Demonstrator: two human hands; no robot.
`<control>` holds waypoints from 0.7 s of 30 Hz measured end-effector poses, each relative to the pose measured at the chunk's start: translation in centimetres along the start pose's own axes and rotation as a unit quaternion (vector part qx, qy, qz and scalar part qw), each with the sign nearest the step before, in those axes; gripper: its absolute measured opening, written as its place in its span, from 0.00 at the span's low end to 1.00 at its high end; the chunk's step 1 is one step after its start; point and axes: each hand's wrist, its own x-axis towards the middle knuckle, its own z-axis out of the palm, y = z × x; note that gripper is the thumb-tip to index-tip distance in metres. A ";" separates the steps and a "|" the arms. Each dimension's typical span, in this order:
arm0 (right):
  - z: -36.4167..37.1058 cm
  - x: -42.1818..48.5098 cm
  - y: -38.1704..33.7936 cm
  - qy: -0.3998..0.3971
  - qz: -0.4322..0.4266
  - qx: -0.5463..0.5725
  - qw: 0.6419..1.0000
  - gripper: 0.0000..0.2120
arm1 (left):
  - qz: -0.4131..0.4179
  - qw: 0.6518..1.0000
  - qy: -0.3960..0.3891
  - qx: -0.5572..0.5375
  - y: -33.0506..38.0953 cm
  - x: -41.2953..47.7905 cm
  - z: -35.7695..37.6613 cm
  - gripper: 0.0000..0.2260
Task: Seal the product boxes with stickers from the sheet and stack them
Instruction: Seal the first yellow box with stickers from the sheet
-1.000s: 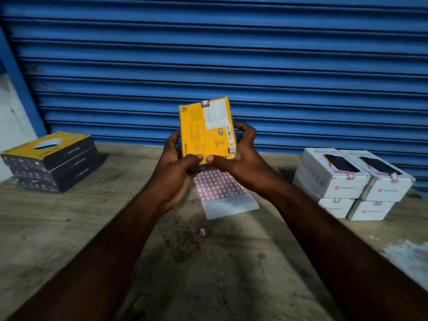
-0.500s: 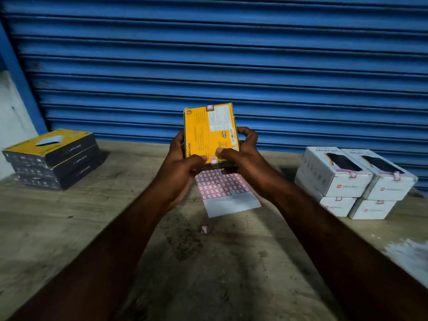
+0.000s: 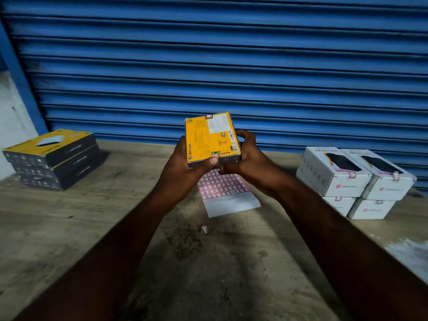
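A yellow product box (image 3: 209, 137) is held upright above the table, its printed back toward me, with a small sticker on its top edge. My left hand (image 3: 185, 174) grips its lower left side, thumb on the bottom edge. My right hand (image 3: 249, 163) grips its right side and bottom. Below the hands lies the sticker sheet (image 3: 225, 193), red-bordered stickers in rows, partly hidden by my hands. A stack of three yellow-topped dark boxes (image 3: 53, 158) stands at the left.
Several white boxes (image 3: 354, 181) with stickers on their flaps are stacked two high at the right. A loose sticker scrap (image 3: 204, 229) lies on the wooden table (image 3: 69, 228). A blue roller shutter (image 3: 231, 66) closes off the back.
The yellow box has come down and tilted back a little. My right thumb has slid off its front face to the bottom edge.
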 end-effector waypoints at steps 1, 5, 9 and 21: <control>0.0 0.1 0.1 0.001 0.005 0.019 1.000 0.42 | 0.005 1.000 -0.002 0.019 -0.1 0.0 0.0 0.31; -0.3 0.2 0.1 0.007 0.029 0.113 0.993 0.35 | 0.024 0.998 -0.037 0.054 -0.3 0.2 -0.5 0.32; -0.1 0.4 0.2 0.027 0.041 0.113 0.992 0.34 | 0.033 0.997 -0.067 0.022 -0.6 0.3 -0.8 0.35; -0.1 -0.2 0.0 0.157 0.056 0.124 0.978 0.23 | -0.112 0.978 0.001 -0.175 -0.7 0.4 0.2 0.19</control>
